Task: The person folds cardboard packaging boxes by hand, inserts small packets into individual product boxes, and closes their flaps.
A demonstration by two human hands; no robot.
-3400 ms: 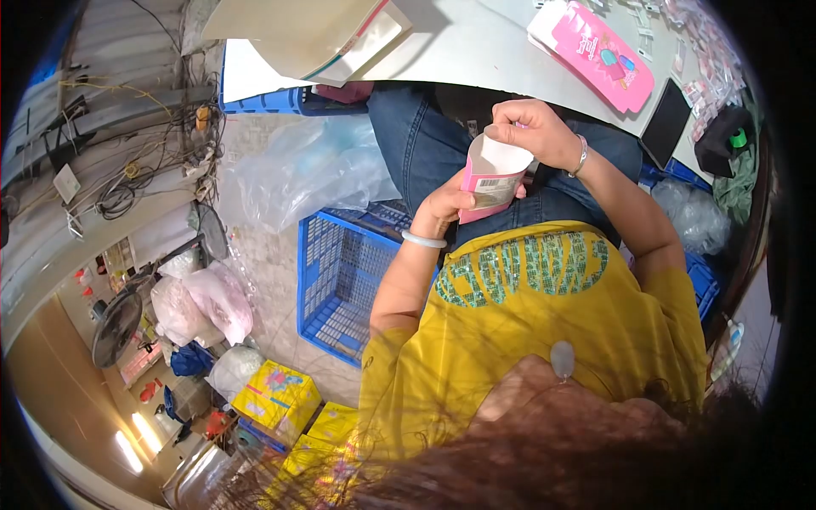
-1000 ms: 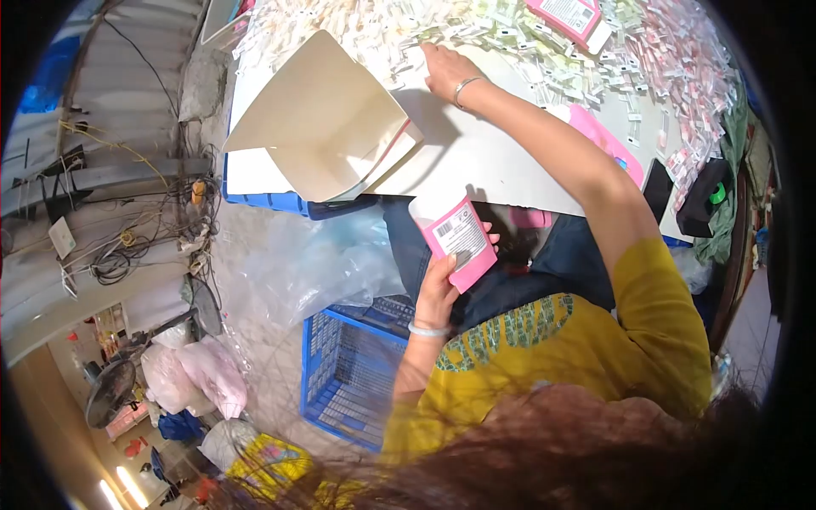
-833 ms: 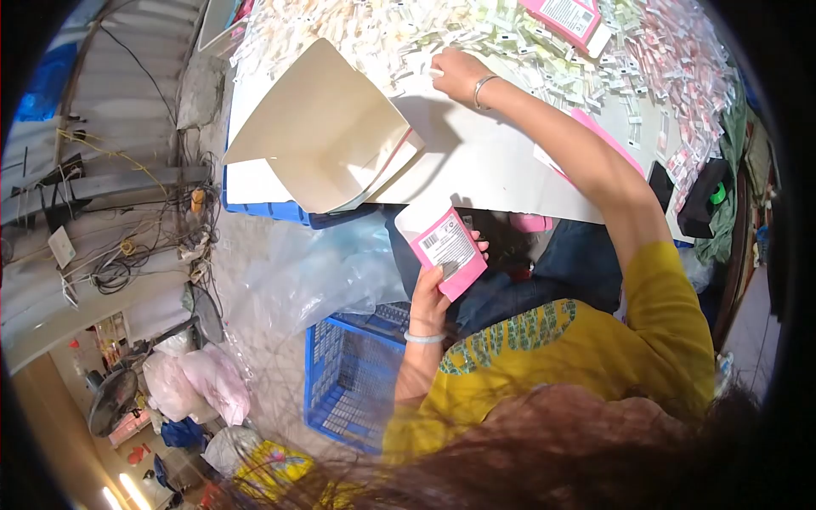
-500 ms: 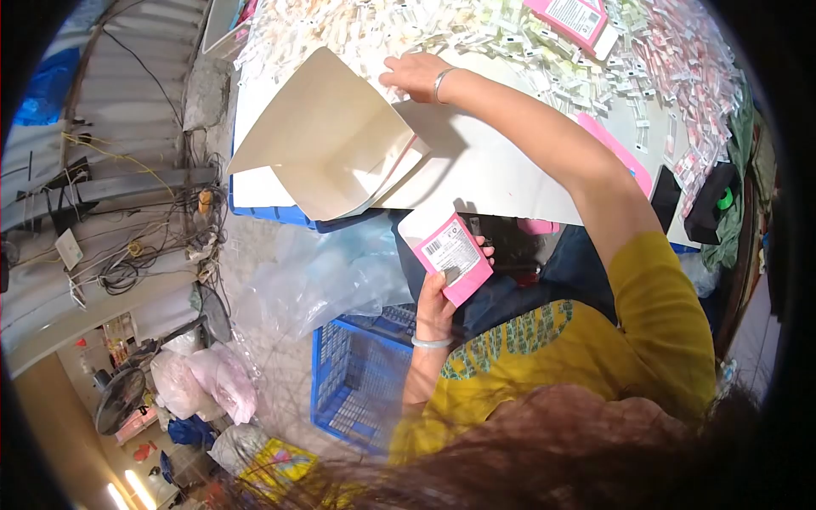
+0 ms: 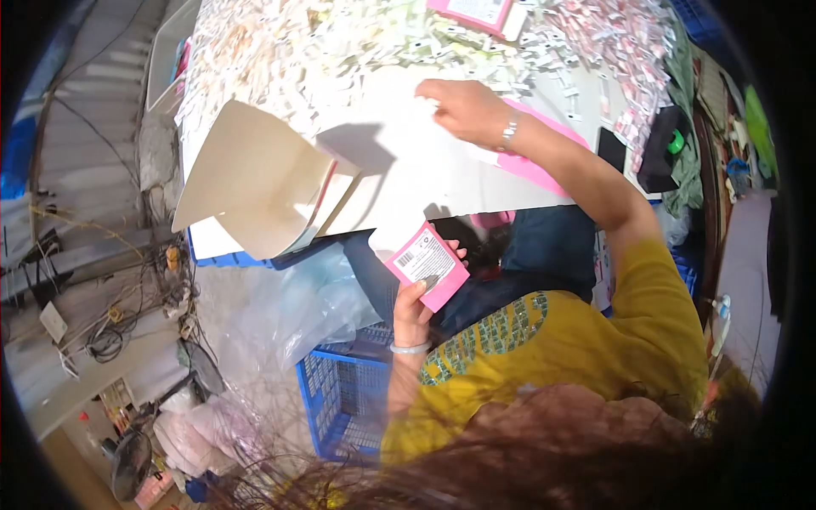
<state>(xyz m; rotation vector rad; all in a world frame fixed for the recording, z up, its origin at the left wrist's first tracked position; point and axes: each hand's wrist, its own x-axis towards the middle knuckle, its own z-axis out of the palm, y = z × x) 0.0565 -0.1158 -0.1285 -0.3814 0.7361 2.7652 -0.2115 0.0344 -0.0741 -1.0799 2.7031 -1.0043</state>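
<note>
In my left hand (image 5: 411,308) is a small pink box (image 5: 440,285) with a white barcode label, held in front of my body below the table edge. Its pale flap stands open at the top, and the inside is hidden from me. My right hand (image 5: 466,112) hovers over the white tabletop (image 5: 399,183), fingers pinched. A whitish bit shows at the fingertips, too small to name. Below the right wrist lies a flat pink piece (image 5: 540,170). Beyond the hand spreads a heap of small packets (image 5: 357,51) in pale, yellow-green and pink tints.
An open cardboard box (image 5: 263,183) leans at the table's left front edge. Another pink box (image 5: 476,10) lies on the heap. A blue crate (image 5: 340,399) and clear plastic sheeting (image 5: 280,306) are below. A black object (image 5: 661,161) lies at the right.
My right hand has drawn back from beside the cardboard box, rightward toward the flat pink piece, its fingers now pinched. The left hand still holds the pink box. The view has shifted right.
</note>
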